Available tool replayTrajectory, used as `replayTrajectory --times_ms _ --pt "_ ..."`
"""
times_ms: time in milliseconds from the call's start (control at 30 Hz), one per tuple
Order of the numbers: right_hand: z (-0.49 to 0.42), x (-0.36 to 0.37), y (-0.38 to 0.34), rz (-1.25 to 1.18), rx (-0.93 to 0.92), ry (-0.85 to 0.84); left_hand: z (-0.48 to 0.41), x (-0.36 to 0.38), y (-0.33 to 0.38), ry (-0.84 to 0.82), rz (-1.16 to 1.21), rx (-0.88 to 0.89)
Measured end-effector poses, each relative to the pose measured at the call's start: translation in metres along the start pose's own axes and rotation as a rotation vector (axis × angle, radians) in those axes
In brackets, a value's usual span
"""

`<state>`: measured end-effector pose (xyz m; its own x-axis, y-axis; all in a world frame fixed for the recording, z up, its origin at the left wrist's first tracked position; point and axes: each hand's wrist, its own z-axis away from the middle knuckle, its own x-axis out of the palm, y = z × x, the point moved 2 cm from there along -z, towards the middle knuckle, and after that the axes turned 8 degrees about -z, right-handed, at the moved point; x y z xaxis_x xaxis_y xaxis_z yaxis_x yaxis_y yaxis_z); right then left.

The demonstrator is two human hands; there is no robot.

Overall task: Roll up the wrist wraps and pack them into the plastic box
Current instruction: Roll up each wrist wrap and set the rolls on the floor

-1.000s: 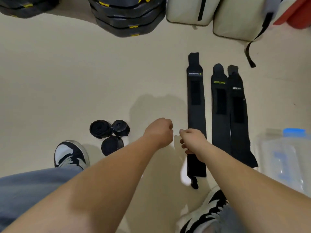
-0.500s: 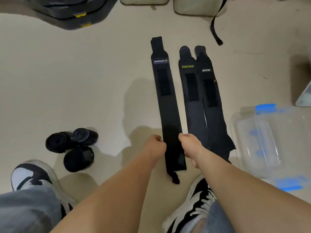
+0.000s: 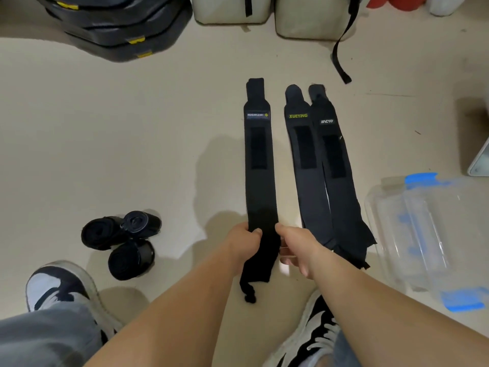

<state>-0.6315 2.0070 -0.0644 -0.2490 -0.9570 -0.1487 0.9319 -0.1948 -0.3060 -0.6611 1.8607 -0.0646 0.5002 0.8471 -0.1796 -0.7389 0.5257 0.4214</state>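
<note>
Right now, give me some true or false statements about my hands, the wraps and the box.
1. The left hand and the right hand both hold the near end of one flat wrap. True.
2. Three rolled wraps lie inside the plastic box. False: they lie on the floor, left of the hands.
3. Two more flat wraps lie right of the held one. True.
4. The plastic box stands left of the hands. False: it stands to their right.

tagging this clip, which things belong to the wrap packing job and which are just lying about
Job: held wrist wrap, XUEYING wrap, third flat wrap, rolled wraps, plastic box.
Lying about: black stacked pads, beige cushions, black strap.
</note>
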Motion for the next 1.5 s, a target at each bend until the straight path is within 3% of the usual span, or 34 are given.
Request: replayTrajectory --times_ms 433,667,833,1100,1367,1500 --pt "0.11 0.043 -0.076 0.187 -0.362 -0.03 0.092 -0.077 0.057 0.05 0.139 0.241" --pt "0.207 0.045 -0.112 0.043 -0.523 -0.311 0.19 -0.125 0.084 0.056 0.255 0.398" --pt "0.288 0.029 -0.141 0.078 -0.669 -0.335 0.267 -0.158 0.106 0.041 0.108 0.543" --pt "0.374 0.028 -0.142 0.062 -0.839 -0.43 0.365 -0.186 0.113 0.272 -0.034 0.766" --pt "0.361 0.052 -0.127 -0.122 -0.711 -0.323 0.354 -0.197 0.083 0.441 -0.047 0.823" --pt "0.354 0.062 -0.138 -0.12 -0.667 -0.243 0.333 -0.202 0.089 0.567 -0.193 0.857"
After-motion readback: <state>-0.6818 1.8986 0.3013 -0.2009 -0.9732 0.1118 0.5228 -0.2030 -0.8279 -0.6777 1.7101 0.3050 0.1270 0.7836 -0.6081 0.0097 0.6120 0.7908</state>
